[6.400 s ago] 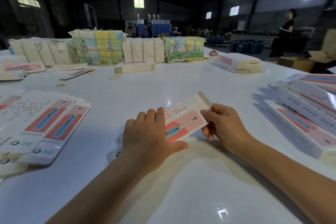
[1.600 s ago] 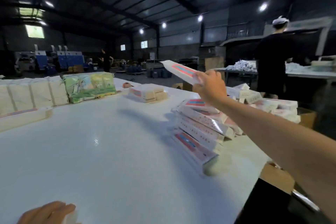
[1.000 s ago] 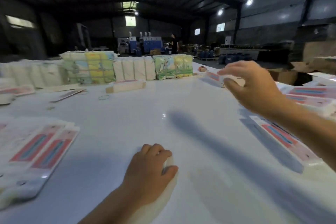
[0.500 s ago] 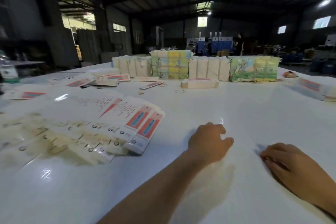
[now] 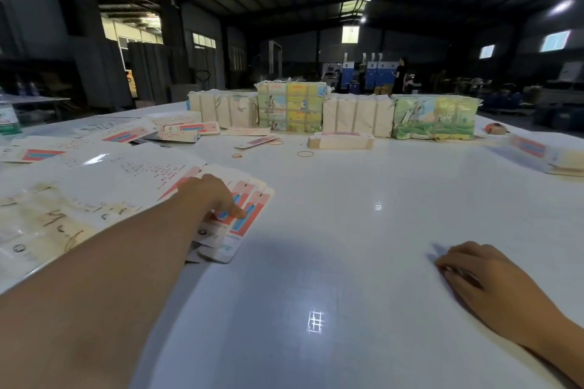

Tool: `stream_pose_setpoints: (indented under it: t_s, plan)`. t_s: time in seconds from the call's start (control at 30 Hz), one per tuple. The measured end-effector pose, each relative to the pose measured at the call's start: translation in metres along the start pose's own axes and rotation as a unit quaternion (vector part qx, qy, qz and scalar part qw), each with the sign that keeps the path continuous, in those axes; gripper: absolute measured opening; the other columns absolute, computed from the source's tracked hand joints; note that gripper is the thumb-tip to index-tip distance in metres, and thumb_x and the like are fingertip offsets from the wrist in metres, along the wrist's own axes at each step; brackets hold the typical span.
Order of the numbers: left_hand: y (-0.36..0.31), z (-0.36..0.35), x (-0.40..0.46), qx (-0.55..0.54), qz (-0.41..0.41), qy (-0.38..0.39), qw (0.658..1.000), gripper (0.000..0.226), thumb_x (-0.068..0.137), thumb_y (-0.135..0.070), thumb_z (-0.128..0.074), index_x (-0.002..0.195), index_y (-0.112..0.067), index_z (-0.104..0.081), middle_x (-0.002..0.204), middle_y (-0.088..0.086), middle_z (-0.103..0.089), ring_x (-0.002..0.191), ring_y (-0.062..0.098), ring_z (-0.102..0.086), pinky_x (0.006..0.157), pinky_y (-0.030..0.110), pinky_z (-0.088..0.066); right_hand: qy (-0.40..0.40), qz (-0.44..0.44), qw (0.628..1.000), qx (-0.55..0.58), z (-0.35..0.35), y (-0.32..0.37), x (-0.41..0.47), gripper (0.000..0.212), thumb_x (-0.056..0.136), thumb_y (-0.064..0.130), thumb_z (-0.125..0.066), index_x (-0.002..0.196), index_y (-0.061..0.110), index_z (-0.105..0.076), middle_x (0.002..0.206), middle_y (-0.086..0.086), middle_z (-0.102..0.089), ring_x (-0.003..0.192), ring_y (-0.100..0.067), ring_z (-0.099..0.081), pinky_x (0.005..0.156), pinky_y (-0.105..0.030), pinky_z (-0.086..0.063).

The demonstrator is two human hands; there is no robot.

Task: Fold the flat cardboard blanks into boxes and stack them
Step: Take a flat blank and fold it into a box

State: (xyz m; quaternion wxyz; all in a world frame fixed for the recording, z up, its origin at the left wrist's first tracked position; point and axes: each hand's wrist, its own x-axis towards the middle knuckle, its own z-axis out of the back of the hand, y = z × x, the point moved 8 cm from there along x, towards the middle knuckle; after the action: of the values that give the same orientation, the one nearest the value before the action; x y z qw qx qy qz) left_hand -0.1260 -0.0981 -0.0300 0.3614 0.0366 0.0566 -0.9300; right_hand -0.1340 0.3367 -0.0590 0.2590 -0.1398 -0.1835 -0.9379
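Wrapped bundles (image 5: 331, 112) line the white table's (image 5: 363, 230) far edge, beyond the fanned flat blanks (image 5: 249, 218). The left hand (image 5: 210, 194) has reached onto those blanks, fingertips pressing; the right hand (image 5: 483, 275) still rests nearer, loosely curled, empty.

Both forearms bare; no sleeves, gloves, jewellery visible.

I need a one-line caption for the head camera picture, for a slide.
Left hand reaches onto the fanned flat carton blanks on the white table; right hand rests on the table, holding nothing.
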Motion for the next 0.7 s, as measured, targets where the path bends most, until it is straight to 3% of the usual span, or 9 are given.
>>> stream_pose_setpoints:
  t_s: [0.07,0.2,0.3,0.37,0.47,0.57,0.7]
  plan:
    - [0.002,-0.002,0.0,-0.058,0.019,0.011,0.998,0.103,0.049,-0.061,-0.083,0.124,-0.005,-0.041,0.103,0.009,-0.052,0.094,0.025,-0.055,0.081,0.036,-0.049,0.004,-0.002,1.0,-0.001,-0.001,-0.001,0.0,0.017,0.089,0.014,-0.059,0.097,0.02,-0.073,0.097,0.009,-0.06,0.092,-0.014,-0.05,0.075,-0.025,-0.035]
    - [0.004,-0.003,-0.001,-0.105,0.067,-0.017,0.992,0.11,0.058,-0.042,-0.086,0.139,-0.005,-0.02,0.136,0.018,-0.033,0.124,0.033,-0.038,0.097,0.043,-0.042,-0.003,-0.005,1.0,0.011,-0.003,-0.002,0.0,0.018,0.09,0.014,-0.058,0.1,0.02,-0.073,0.101,0.007,-0.063,0.095,-0.015,-0.052,0.079,-0.026,-0.039]
    - [-0.014,0.011,-0.012,-0.154,0.05,-0.073,0.984,0.085,0.072,-0.016,-0.074,0.136,-0.006,-0.019,0.126,0.018,-0.042,0.112,0.033,-0.047,0.082,0.041,-0.048,-0.018,0.005,1.0,0.015,-0.001,0.001,0.001,0.018,0.092,0.017,-0.057,0.1,0.018,-0.073,0.1,0.005,-0.063,0.096,-0.017,-0.054,0.079,-0.024,-0.038]
    - [-0.04,0.025,-0.026,-0.169,-0.012,-0.108,0.98,0.063,0.084,-0.015,-0.061,0.135,-0.007,-0.026,0.112,0.012,-0.054,0.096,0.027,-0.055,0.067,0.036,-0.047,-0.019,0.011,1.0,0.007,-0.001,0.003,0.001,0.021,0.095,0.022,-0.053,0.104,0.019,-0.071,0.103,0.005,-0.061,0.099,-0.017,-0.053,0.08,-0.022,-0.036]
    - [-0.098,0.031,-0.069,-0.253,-0.153,-0.127,0.947,0.016,0.093,-0.019,-0.05,0.109,-0.016,-0.05,0.097,0.009,-0.058,0.077,0.021,-0.056,0.056,0.03,-0.04,-0.008,0.002,1.0,-0.006,-0.003,0.001,0.002,0.025,0.097,0.026,-0.048,0.11,0.021,-0.068,0.114,0.001,-0.059,0.106,-0.019,-0.05,0.089,-0.026,-0.039]
    - [-0.156,0.008,-0.128,-0.313,-0.275,-0.075,0.906,0.008,0.095,-0.027,-0.05,0.102,-0.025,-0.054,0.101,0.003,-0.06,0.069,0.019,-0.057,0.049,0.022,-0.039,-0.003,-0.008,1.0,0.003,-0.002,0.0,0.001,0.025,0.095,0.023,-0.05,0.112,0.019,-0.068,0.119,-0.003,-0.059,0.108,-0.024,-0.049,0.091,-0.031,-0.04]
    - [-0.199,-0.037,-0.185,-0.294,-0.375,-0.046,0.878,0.009,0.096,-0.035,-0.047,0.097,-0.029,-0.053,0.104,-0.006,-0.056,0.069,0.016,-0.062,0.052,0.023,-0.054,-0.009,0.0,0.998,0.055,0.001,0.0,-0.001,0.029,0.09,0.013,-0.051,0.115,0.014,-0.065,0.126,-0.004,-0.06,0.112,-0.025,-0.054,0.09,-0.037,-0.047]
